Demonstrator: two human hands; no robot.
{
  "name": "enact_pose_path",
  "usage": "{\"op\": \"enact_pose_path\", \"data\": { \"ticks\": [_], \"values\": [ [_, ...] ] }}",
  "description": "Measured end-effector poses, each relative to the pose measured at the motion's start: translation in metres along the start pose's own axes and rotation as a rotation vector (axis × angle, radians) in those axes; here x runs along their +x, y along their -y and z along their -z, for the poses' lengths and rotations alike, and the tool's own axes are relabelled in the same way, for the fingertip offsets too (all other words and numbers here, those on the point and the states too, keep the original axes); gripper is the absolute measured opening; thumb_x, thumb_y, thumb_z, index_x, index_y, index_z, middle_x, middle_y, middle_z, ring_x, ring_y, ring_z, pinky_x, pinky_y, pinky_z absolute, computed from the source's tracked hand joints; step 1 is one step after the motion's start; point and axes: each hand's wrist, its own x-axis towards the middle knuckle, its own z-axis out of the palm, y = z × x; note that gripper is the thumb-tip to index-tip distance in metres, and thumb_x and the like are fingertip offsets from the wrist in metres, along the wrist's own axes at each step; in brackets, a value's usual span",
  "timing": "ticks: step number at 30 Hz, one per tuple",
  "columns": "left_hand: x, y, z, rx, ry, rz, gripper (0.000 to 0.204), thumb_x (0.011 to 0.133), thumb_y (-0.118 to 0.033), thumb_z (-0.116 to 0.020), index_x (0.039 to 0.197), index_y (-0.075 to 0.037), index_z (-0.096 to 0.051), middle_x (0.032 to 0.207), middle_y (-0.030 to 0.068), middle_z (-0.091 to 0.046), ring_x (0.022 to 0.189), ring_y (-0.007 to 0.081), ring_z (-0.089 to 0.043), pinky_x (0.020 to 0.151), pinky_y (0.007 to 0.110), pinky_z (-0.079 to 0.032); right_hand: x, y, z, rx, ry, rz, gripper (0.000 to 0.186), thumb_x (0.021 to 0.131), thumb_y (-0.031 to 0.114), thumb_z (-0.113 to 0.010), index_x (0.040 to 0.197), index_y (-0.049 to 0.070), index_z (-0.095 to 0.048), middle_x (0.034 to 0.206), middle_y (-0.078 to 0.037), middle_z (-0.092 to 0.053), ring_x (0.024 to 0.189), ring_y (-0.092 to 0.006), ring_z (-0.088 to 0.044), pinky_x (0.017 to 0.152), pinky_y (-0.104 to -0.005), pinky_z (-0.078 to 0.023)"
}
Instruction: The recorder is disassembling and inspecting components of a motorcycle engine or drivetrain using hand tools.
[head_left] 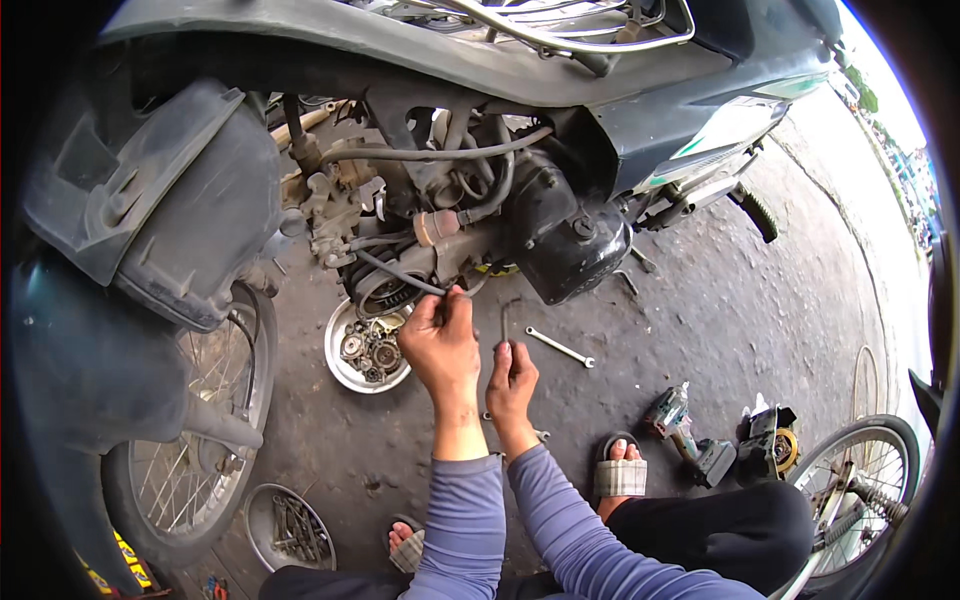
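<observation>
My left hand [442, 350] is raised to the underside of a motorbike's open engine [440, 250]. Its thumb and fingers are pinched at the end of a thin dark hose [395, 271] that slants down from the engine. Just to the right and lower, my right hand [512, 385] is closed round a thin metal rod [504, 322]. The rod points up and appears bent at its tip; its lower end is hidden in the fist. Below the engine, left of my hands, a white bowl [337, 368] holds greasy gears and metal parts [378, 350].
A combination wrench [560, 347] lies on the dark ground right of my hands. Farther right are a cordless impact driver [680, 430] and a dark part with a copper-coloured ring [770, 445]. A metal bowl of small parts [262, 545] sits lower left. Wheels stand at both sides.
</observation>
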Motion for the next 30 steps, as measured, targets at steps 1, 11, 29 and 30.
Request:
{"op": "enact_pose_path", "data": {
  "ticks": [1,11,29,30],
  "values": [
    [0.001,-0.003,0.005,0.056,0.033,0.044,0.027,0.089,-0.012,-0.064,0.066,-0.001,-0.056,0.051,-0.0011,-0.049,0.038,0.0047,-0.042,0.035,0.022,-0.032,0.011,0.008,0.003,-0.074,0.044,0.110,0.019,0.095,0.015,-0.055,0.085,-0.001,-0.058,0.065,-0.012,-0.054,0.055,-0.0206,-0.049,0.054,-0.0309,-0.040],
    [0.012,-0.019,-0.001,-0.107,0.300,-0.031,0.025,0.090,-0.012,-0.064,0.069,0.000,-0.058,0.051,0.0005,-0.048,0.041,0.0072,-0.043,0.039,0.023,-0.033,0.045,0.044,-0.006,-0.036,0.202,0.197,0.014,0.091,0.010,-0.060,0.086,-0.003,-0.062,0.067,-0.017,-0.057,0.055,-0.0283,-0.054,0.053,-0.0346,-0.042],
    [0.006,-0.014,0.022,0.467,0.355,-0.410,0.024,0.090,-0.007,-0.056,0.111,0.002,-0.063,0.097,0.0157,-0.070,0.093,0.0251,-0.068,0.081,0.032,-0.050,0.037,0.076,-0.024,0.279,0.208,-0.270,0.036,0.098,0.026,-0.055,0.073,0.000,-0.056,0.059,0.004,-0.046,0.055,-0.0047,-0.037,0.047,-0.0259,-0.030],
    [0.006,-0.012,0.023,0.467,0.377,-0.384,0.027,0.089,-0.008,-0.058,0.114,0.001,-0.061,0.100,0.0167,-0.070,0.094,0.0257,-0.068,0.083,0.032,-0.050,0.039,0.093,-0.020,0.315,0.204,-0.182,0.036,0.098,0.026,-0.055,0.073,0.000,-0.056,0.059,0.004,-0.046,0.055,-0.0047,-0.037,0.047,-0.0259,-0.030]
  ]
}}
